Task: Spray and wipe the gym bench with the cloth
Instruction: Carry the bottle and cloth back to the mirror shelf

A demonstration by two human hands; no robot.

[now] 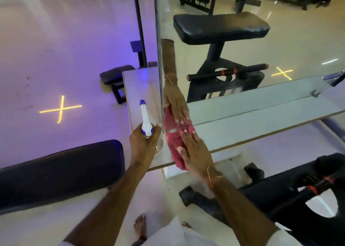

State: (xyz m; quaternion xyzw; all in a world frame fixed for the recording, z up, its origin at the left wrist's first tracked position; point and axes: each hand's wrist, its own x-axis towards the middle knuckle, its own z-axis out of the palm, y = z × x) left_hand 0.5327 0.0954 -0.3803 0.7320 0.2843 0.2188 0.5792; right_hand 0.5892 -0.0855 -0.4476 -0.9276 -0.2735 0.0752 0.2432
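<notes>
Head view: left hand (143, 143) wrapped round spray bottle (145, 121); right hand (194, 150) flat, open on red cloth (176, 143) over ledge (233, 130) edge; bench (56, 173) at eight o'clock, untouched; risk of cloth sliding off.

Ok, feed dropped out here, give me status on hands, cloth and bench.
Left hand grips spray bottle. Right hand flat on red cloth at ledge by mirror. Bench untouched, lower left.

Cloth (174, 143) under my right hand (195, 150): red terry, matt, nubby. Spray bottle (145, 118): smooth white plastic, blue trim. Bench pad (56, 173): black vinyl, slight sheen. Mirror (242, 46): glossy glass
</notes>
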